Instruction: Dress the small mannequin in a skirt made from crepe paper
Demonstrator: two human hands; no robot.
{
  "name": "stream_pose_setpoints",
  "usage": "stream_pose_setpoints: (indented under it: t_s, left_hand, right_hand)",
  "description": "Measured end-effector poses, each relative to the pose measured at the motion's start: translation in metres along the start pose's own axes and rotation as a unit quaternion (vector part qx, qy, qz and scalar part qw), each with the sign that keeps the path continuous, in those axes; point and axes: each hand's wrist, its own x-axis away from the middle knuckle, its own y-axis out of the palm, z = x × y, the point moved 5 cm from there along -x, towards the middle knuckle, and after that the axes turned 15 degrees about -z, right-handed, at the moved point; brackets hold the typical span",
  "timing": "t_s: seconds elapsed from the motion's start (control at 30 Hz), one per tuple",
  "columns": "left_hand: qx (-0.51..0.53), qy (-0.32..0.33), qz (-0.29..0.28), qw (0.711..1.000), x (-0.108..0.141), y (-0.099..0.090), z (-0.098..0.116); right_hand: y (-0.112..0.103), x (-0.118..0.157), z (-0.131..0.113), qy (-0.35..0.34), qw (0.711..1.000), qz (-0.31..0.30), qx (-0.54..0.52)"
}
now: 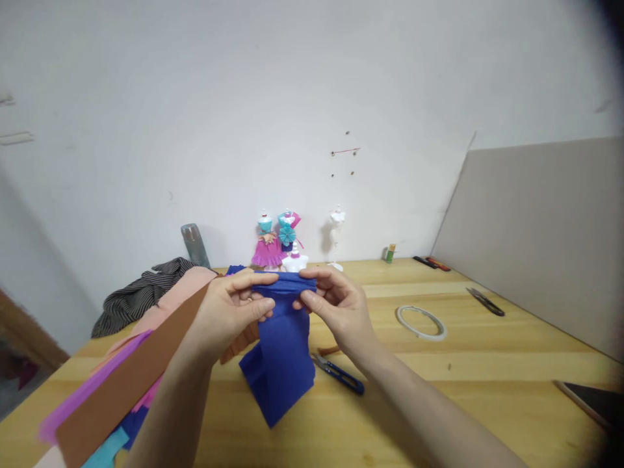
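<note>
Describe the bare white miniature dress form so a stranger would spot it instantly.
Go to the back edge of the pale wooden table, by the white wall. The small white dress form stands alone there on a round white base, right of the others. Unlike the pink-skirted form and turquoise-flowered form, it wears no colour; its neck lacks the pink of the half-hidden white form.

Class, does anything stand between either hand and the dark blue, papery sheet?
Nothing visible does: the left hand and right hand directly pinch the sheet along its folded top. The snips with dark blue handles lie on the wooden table, outside both grips.
</note>
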Motion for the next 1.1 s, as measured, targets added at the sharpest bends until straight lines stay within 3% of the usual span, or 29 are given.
stream_pose_setpoints:
  t_s: [0.27, 0.37, 0.63, 1.1]
  left_hand:
    - [-0.015, 0.018, 0.019, 1.0, -0.001, -0.001, -0.002]
    - [-0.008, 0.021, 0.028, 0.999, -0.001, -0.001, -0.001]
    - [-0.004, 0.027, 0.034, 0.999, -0.003, -0.002, -0.001]
    - [-0.062, 0.097, 0.066, 0.991, -0.003, -0.002, 0.005]
  right_hand:
    - [0.003, 0.0, -0.007, -0.005, 0.997, -0.049, 0.06]
    - [0.003, 0.0, -0.006, 0.005, 0.995, -0.048, 0.086]
    - [0.0, -0.001, 0.005, 0.029, 0.999, -0.024, 0.007]
    - [-0.004, 0.001, 0.003, -0.002, 0.999, -0.001, 0.049]
